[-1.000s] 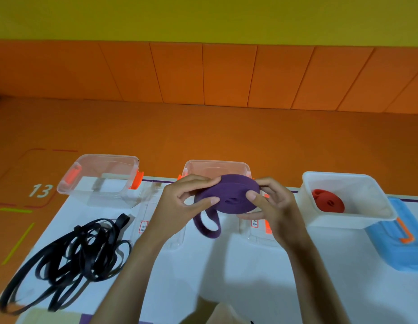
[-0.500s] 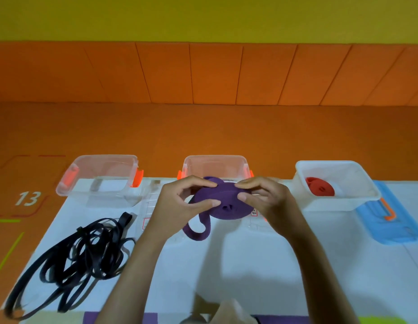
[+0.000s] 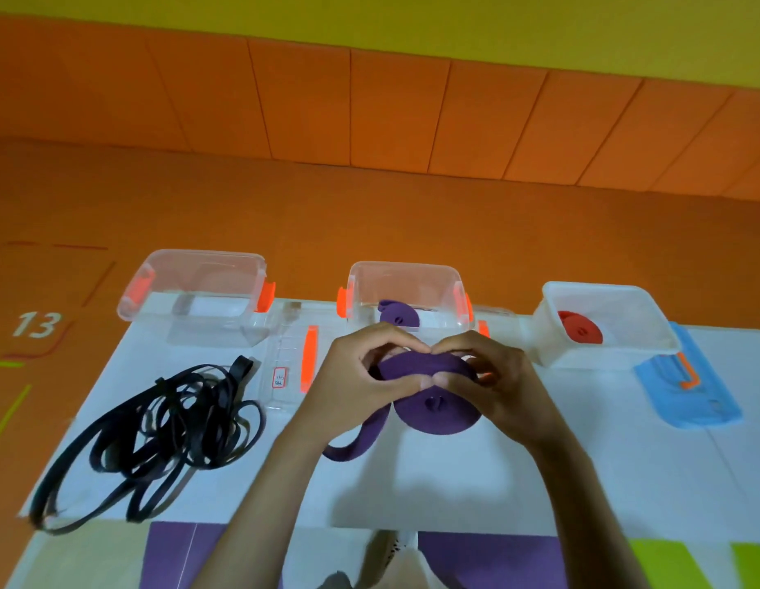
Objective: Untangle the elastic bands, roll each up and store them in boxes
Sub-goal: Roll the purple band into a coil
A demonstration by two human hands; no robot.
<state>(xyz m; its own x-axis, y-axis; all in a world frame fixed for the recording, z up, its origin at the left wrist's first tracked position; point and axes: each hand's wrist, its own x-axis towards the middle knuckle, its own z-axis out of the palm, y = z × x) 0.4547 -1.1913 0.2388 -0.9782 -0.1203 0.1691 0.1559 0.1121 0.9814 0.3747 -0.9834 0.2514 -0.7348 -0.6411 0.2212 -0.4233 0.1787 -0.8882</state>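
I hold a purple band roll [image 3: 433,412] upright between both hands above the white table [image 3: 539,461]. My left hand [image 3: 361,384] and my right hand [image 3: 492,384] pinch its top edge, thumbs meeting in the middle. A loose purple tail [image 3: 352,444] hangs from the roll down to the table on the left. Behind my hands stands a clear box [image 3: 405,295] with a smaller purple roll [image 3: 398,318] inside. A white box [image 3: 603,320] at the right holds a red roll [image 3: 580,327]. A tangled black band [image 3: 157,431] lies at the left.
An empty clear box [image 3: 195,291] with orange clips stands at the back left. A clear lid [image 3: 291,363] lies between the two clear boxes. A blue lid [image 3: 688,388] lies at the far right. Orange floor and wall surround the table.
The view has tilted and shifted. My hands have lowered the purple roll toward me and moved to pinch its top edge together. The loose tail now trails lower on the left.
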